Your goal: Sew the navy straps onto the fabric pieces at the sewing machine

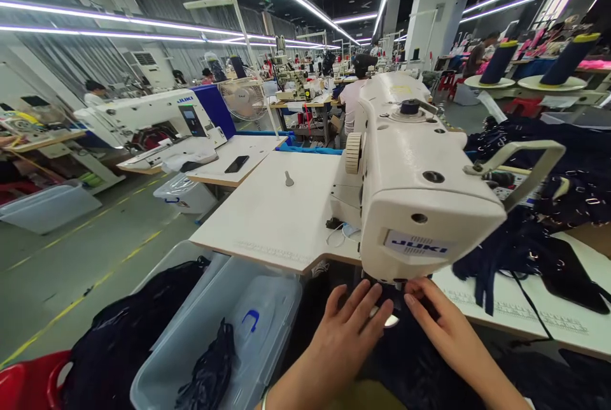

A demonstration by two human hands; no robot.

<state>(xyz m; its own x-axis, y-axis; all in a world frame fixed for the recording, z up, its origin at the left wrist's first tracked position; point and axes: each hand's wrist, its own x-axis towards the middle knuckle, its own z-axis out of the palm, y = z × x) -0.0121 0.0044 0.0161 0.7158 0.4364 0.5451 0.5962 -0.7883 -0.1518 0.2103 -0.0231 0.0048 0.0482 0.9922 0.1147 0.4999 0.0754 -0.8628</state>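
A white JUKI sewing machine (420,232) stands right in front of me, its head above both hands. My left hand (348,327) lies palm down below the head, fingers stretched out over dark navy fabric (405,349). Beside it, my right hand (434,314) has thumb and fingertips drawn together close to the needle area, at the edge of that dark fabric. The machine head and my fingers hide the needle and the exact spot being pinched. A small shiny round plate (391,321) shows between the hands.
Dark navy straps with metal rings (573,187) are heaped at right, near a black phone (575,273). A translucent bin (281,314) with dark straps stands below left. A small grey tool (289,179) lies on the white tabletop (258,212). Another JUKI machine (153,114) stands beyond.
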